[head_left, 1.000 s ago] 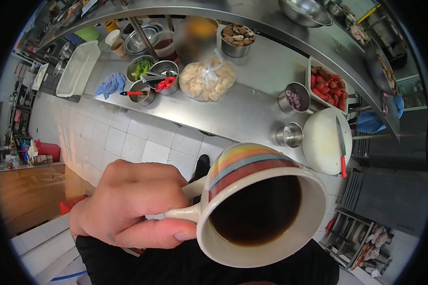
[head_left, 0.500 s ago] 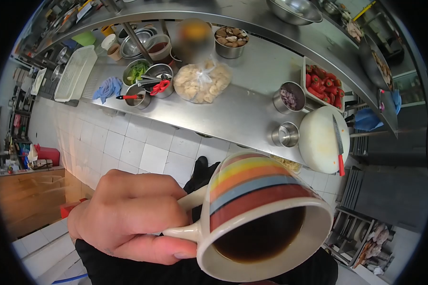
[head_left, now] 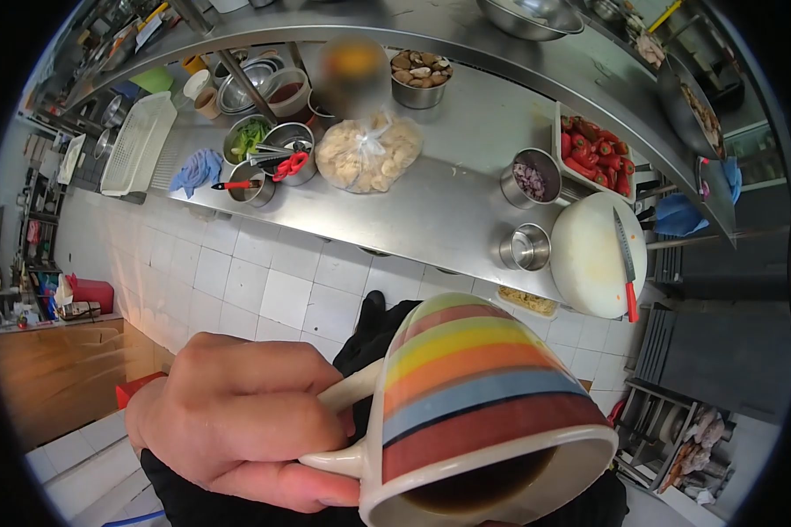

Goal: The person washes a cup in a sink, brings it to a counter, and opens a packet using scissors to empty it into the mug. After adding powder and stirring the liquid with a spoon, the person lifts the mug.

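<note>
At the lower left, my left hand (head_left: 246, 422) is closed around the handle of a striped mug (head_left: 483, 386). The mug has yellow, orange, blue and dark red bands and is tipped, its rim facing the bottom of the view. Dark liquid (head_left: 479, 483) shows inside, partly hidden by the mug's wall. My fingers wrap the handle, with the thumb below it. My right hand cannot be seen. Beyond the mug is a steel counter (head_left: 360, 220).
On the counter are a bag of pale food (head_left: 369, 156), metal pots, a blue cloth (head_left: 198, 171), chopped onion (head_left: 530, 180), red peppers (head_left: 596, 154) and a white cutting board (head_left: 589, 255) with a red-handled knife (head_left: 626, 263). A steel shelf (head_left: 431, 22) crosses above.
The mug has tipped further, showing more of its striped outside and less liquid. My left hand has moved slightly lower in view, still holding the handle. The counter has shifted a little left.
</note>
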A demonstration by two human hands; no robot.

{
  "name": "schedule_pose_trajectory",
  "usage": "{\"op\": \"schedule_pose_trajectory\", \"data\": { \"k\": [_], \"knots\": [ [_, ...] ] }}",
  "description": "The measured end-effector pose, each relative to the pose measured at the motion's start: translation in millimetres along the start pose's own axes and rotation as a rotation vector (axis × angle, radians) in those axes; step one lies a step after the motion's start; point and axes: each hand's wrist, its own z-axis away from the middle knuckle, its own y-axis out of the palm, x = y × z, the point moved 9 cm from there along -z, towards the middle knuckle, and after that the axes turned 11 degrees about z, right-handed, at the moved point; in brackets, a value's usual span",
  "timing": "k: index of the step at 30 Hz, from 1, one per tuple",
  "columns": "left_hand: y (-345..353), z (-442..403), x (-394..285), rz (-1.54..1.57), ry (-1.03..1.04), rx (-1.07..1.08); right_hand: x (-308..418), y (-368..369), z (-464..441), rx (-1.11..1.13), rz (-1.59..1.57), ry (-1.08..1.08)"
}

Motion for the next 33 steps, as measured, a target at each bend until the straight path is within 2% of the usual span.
{"op": "schedule_pose_trajectory", "data": {
  "k": [5, 7, 10, 17, 20, 22, 33],
  "knots": [
    [-2, -2, -4, -0.014, 0.023, -0.002, -1, 1, -3, 0.008, -0.003, -0.012],
    [1, -2, -5, 0.013, -0.013, 0.089, 1, 1, 0, 0.01, 0.002, 0.01],
    [0, -1, -6, -0.01, -0.033, 0.104, 5, 0, 3, -0.001, 0.025, 0.019],
    [1, 2, -5, -0.014, -0.004, 0.086, 12, -1, 6, -0.006, 0.02, 0.021],
    [-4, 4, -5, -0.055, 0.032, -0.003, 11, 0, 5, -0.003, 0.015, 0.022],
    [-2, 3, -5, -0.072, 0.015, 0.057, 10, 0, 3, 0.009, -0.008, 0.014],
    [-2, 3, -5, -0.072, 0.028, 0.062, 5, -2, -4, 0.01, 0.044, -0.027]
  ]
}}
